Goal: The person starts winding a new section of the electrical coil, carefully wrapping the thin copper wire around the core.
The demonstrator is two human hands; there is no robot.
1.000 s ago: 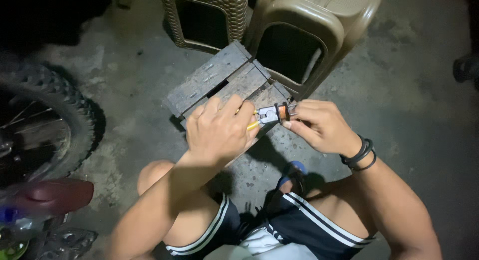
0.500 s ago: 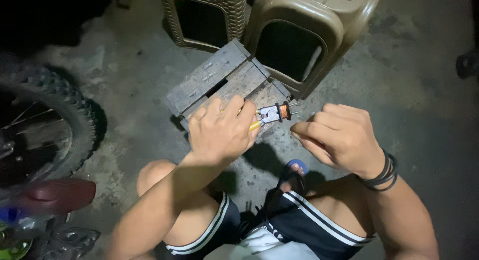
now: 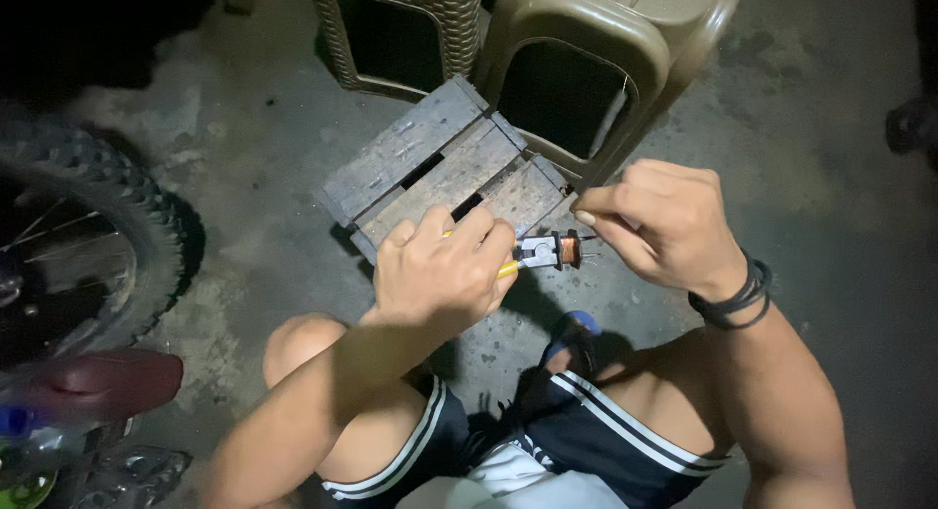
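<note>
Head view, looking down on a seated person's knees and both hands above a concrete floor (image 3: 811,206). Left hand (image 3: 440,275) is closed around the yellow handles of pliers (image 3: 532,253), fingers wrapped and knuckles up. Pliers' metal head points right and grips a small coil (image 3: 569,249) wound with copper-coloured wire. Right hand (image 3: 664,226) is held just right of the coil, fingers curled in and thumb pressed against the index finger in a pinch; what lies in the pinch is too fine to make out. Dark bands sit on the right wrist. Hands are apart, with the coil between them.

Pliers and coil hang over the near right corner of a weathered wooden pallet (image 3: 410,162) lying on the floor. Two tan plastic stools (image 3: 625,40) stand behind it. A knobby tyre (image 3: 127,235) shows at the left edge. A blue sandal (image 3: 576,325) shows below the hands.
</note>
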